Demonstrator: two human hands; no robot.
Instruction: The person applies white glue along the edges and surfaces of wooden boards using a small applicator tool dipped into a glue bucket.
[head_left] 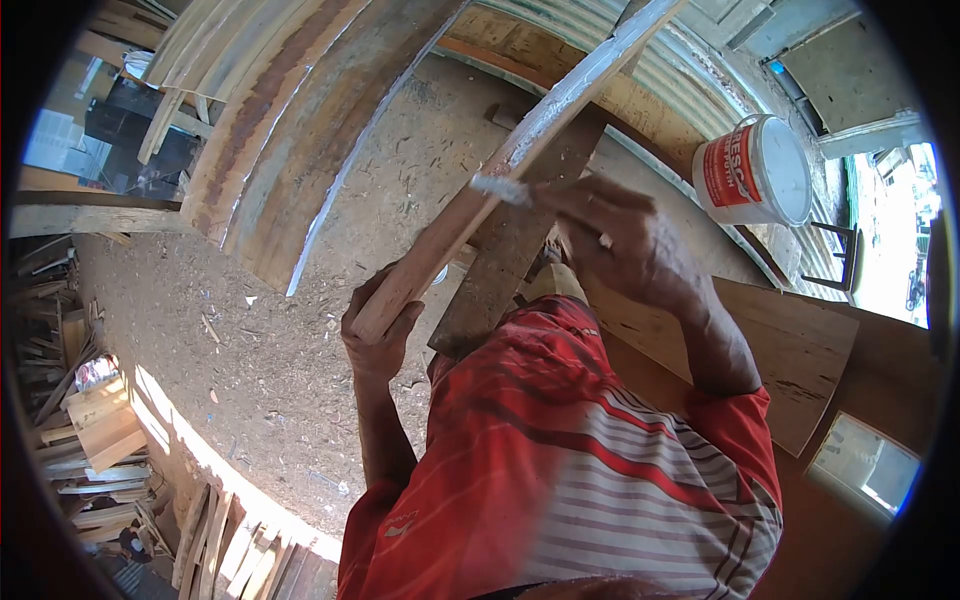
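Note:
A long wooden plank (440, 240) slants from lower left to the top right, its far part coated with white paste. My left hand (378, 325) is wrapped round the plank's near end, thumb on one side and fingers on the other. In my right hand (640, 240) is what looks like a putty knife (503, 190), its blade smeared white and lying against the plank near the edge of the coated part. The handle is mostly hidden by my fingers. Below the plank is a dark wooden board (500, 275), close to my body.
A white putty bucket (780, 170) with a red label stands at the right. Wide boards with white-lined edges (310, 110) lean at upper left. Scrap wood (100, 480) is piled at lower left. Chips litter the dirt floor (270, 370). A plywood sheet (760, 340) lies at right.

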